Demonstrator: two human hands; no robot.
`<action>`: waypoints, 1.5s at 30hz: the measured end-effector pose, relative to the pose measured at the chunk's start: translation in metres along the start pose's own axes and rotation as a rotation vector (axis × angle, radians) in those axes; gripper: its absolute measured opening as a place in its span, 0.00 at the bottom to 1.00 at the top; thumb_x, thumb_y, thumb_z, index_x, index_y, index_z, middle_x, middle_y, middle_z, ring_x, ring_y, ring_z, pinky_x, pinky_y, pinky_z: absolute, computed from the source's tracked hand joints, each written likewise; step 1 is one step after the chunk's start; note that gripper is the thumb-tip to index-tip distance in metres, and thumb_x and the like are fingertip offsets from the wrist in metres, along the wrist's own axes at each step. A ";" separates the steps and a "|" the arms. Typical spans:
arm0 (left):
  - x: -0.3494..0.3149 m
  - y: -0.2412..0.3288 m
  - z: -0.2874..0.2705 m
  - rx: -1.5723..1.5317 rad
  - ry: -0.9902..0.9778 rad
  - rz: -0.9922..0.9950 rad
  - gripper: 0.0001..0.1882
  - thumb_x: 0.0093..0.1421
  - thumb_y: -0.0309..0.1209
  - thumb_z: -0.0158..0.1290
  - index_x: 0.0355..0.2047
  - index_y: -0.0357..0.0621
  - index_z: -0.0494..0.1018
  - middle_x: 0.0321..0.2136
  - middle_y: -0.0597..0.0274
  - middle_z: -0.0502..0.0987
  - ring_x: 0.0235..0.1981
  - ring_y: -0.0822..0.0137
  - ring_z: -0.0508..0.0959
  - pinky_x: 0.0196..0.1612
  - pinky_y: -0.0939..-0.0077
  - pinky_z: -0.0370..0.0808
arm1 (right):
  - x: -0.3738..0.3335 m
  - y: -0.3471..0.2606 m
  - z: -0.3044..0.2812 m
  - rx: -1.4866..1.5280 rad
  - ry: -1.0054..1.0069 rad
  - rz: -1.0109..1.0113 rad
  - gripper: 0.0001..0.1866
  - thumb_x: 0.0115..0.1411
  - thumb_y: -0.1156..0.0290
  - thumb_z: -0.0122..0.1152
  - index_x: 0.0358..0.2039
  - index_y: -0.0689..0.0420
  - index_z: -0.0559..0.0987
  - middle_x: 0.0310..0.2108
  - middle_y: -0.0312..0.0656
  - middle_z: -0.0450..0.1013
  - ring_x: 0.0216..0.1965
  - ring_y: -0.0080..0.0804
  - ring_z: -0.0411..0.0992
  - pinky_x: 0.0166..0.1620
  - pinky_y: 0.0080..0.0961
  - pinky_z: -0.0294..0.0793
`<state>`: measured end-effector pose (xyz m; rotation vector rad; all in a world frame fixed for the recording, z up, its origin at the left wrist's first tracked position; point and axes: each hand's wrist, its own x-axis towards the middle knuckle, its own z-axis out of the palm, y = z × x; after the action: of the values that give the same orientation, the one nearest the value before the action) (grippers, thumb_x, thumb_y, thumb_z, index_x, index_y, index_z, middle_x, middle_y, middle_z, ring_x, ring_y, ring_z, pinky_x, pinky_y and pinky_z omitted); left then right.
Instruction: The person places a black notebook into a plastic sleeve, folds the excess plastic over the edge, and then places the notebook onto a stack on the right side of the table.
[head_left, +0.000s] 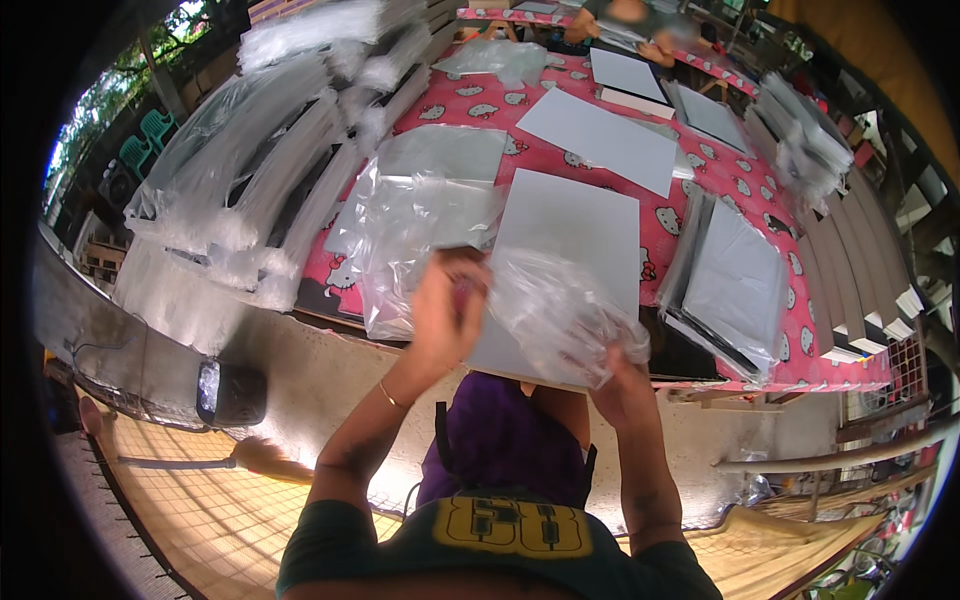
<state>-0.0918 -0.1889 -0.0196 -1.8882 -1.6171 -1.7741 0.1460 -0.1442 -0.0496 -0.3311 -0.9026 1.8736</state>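
Observation:
A crumpled clear plastic bag [555,300] lies over the near part of a white board [570,215] at the table's front edge. At the board's near right corner, my right hand [622,375] grips the bag, with film partly covering its fingers. My left hand [445,310] is raised by the board's left edge, close to the bag's other end. Its fingers are bent and blurred, so whether they hold film is unclear. Left of the board is a loose pile of clear plastic bags [425,225]. On the right, a stack of plastic-wrapped boards [735,275] rests on the table.
Tall piles of clear plastic sleeves [250,150] fill the left side. Beyond my board lies another white sheet [600,135] on the pink patterned tablecloth [470,95]. Grey board stacks [850,260] line the right. Across the table, another person's hands [655,45] are near some sheets.

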 end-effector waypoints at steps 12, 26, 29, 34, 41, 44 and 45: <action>0.045 0.019 0.011 0.507 -0.923 0.102 0.15 0.49 0.33 0.56 0.36 0.40 0.77 0.58 0.43 0.60 0.61 0.54 0.58 0.61 0.45 0.52 | 0.028 -0.074 0.085 -1.753 -0.541 -0.273 0.18 0.55 0.55 0.60 0.31 0.59 0.81 0.29 0.44 0.72 0.32 0.42 0.72 0.38 0.34 0.70; 0.043 0.040 -0.037 -0.181 -0.965 -0.017 0.04 0.60 0.25 0.48 0.31 0.37 0.71 0.25 0.61 0.75 0.30 0.72 0.75 0.34 0.73 0.72 | 0.013 -0.104 -0.032 -0.275 -0.216 0.092 0.23 0.59 0.59 0.56 0.51 0.59 0.71 0.43 0.46 0.72 0.47 0.39 0.70 0.50 0.40 0.69; 0.054 0.032 -0.048 -0.990 -0.579 -0.395 0.05 0.63 0.27 0.46 0.33 0.39 0.70 0.26 0.66 0.73 0.28 0.75 0.73 0.30 0.75 0.72 | 0.030 -0.101 -0.041 -1.212 -0.730 0.861 0.24 0.55 0.66 0.63 0.49 0.63 0.70 0.43 0.46 0.72 0.43 0.31 0.72 0.41 0.33 0.77; 0.031 0.015 -0.034 -0.554 -1.256 -0.641 0.11 0.63 0.34 0.49 0.38 0.38 0.73 0.31 0.60 0.76 0.32 0.72 0.76 0.31 0.75 0.75 | 0.016 -0.081 -0.054 0.181 0.481 0.101 0.20 0.55 0.60 0.57 0.43 0.61 0.72 0.29 0.46 0.72 0.30 0.35 0.72 0.36 0.39 0.74; 0.027 0.009 -0.043 -1.438 -0.570 -0.743 0.16 0.63 0.39 0.50 0.32 0.36 0.74 0.27 0.61 0.75 0.32 0.73 0.75 0.35 0.80 0.71 | -0.008 -0.056 -0.109 -0.296 -0.396 0.400 0.23 0.56 0.63 0.57 0.49 0.60 0.71 0.39 0.48 0.70 0.37 0.36 0.71 0.43 0.35 0.71; -0.008 -0.022 -0.050 -0.787 -1.406 -0.240 0.15 0.57 0.35 0.56 0.34 0.33 0.73 0.27 0.59 0.75 0.33 0.71 0.75 0.35 0.76 0.71 | -0.023 -0.073 -0.114 0.119 -0.267 0.331 0.24 0.56 0.64 0.56 0.53 0.59 0.70 0.45 0.50 0.70 0.42 0.37 0.70 0.48 0.35 0.70; -0.020 -0.023 -0.064 -0.936 -1.226 -0.487 0.12 0.54 0.29 0.56 0.34 0.31 0.73 0.28 0.58 0.76 0.35 0.70 0.75 0.38 0.75 0.71 | -0.031 -0.075 -0.121 0.072 -0.304 0.371 0.25 0.57 0.64 0.56 0.54 0.59 0.69 0.48 0.51 0.69 0.44 0.38 0.70 0.50 0.35 0.70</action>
<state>-0.1469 -0.2337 -0.0269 -3.8500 -1.6696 -1.7418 0.2805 -0.1007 -0.0842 -0.1791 -1.0244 2.3376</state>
